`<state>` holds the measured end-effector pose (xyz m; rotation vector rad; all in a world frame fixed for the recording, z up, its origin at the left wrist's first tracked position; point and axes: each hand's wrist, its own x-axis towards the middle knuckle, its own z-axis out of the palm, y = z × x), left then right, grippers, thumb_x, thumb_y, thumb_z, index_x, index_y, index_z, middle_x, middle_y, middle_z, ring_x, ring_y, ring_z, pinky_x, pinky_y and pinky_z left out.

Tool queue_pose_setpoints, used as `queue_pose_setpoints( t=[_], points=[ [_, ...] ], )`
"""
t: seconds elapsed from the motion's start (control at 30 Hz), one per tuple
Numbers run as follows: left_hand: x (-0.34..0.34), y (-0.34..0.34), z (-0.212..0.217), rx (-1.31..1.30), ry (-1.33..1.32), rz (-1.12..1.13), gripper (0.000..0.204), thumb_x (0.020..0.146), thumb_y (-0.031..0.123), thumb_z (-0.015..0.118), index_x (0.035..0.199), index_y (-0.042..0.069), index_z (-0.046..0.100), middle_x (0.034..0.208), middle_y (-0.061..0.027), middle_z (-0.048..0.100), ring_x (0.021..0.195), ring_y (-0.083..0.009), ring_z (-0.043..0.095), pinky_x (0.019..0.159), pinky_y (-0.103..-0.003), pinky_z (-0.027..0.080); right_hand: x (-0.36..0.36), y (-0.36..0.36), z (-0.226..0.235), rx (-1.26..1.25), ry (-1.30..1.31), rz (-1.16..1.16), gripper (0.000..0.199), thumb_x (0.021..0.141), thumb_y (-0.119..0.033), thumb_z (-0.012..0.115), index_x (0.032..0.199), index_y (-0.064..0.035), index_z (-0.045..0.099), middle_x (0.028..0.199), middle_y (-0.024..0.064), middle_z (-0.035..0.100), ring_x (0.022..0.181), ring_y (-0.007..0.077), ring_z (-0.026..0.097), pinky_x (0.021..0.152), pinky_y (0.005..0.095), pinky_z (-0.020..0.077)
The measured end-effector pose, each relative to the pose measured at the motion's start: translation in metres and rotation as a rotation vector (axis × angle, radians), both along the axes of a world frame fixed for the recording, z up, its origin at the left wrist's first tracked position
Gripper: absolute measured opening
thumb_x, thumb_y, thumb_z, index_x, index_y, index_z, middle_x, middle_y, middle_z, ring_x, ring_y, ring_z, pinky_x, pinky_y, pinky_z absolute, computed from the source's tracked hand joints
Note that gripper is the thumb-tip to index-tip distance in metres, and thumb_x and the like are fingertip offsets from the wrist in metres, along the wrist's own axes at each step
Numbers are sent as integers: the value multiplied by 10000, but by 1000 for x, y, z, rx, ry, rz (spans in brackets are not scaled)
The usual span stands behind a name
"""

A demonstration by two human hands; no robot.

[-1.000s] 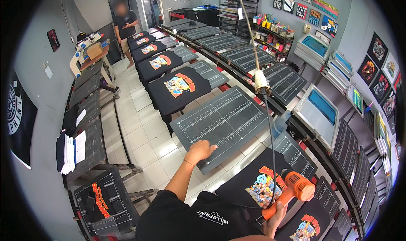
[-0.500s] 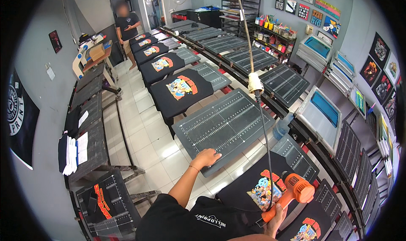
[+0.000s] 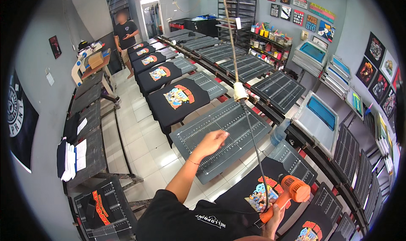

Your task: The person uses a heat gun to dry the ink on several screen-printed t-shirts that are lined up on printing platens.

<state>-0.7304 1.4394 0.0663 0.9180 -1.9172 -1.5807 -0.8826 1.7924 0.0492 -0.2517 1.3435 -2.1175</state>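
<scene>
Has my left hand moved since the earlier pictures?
Yes. Judged against the bare board, your left hand has shifted away from you, from the board's near edge toward its middle.

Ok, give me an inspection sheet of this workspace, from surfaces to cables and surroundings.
Surface: dark board marked with white grid lines.
Job's things: orange heat gun; black shirt with colourful print.
Clutter: white papers on the left bench.
Hands: left hand over the dark board, contact unclear; right hand grips the orange heat gun.
Cables: black cable hangs from a whitish connector.
Surroundings: another person stands at the far end; coloured containers toward the upper right.
</scene>
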Motion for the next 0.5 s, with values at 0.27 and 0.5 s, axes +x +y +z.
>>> queue_pose_setpoints(
  t=[0.27,0.5],
  points=[
    [-88,-77,55,553,1033,-168,786,959,683,309,1430,57,377,1319,-139,544,1124,-276,582,902,-413,487,17,5,23,45,-15,33,499,919,-165,562,1346,5,368,964,104,567,653,175,600,552,279,534],
    [-136,-71,122,312,922,-203,482,985,486,516,1171,43,558,1020,-115,643,901,-237,655,790,-413,568,22,19,17,11,-4,-6,507,921,-164,571,1357,0,373,981,100,565,666,175,604,567,283,539]
  ],
)
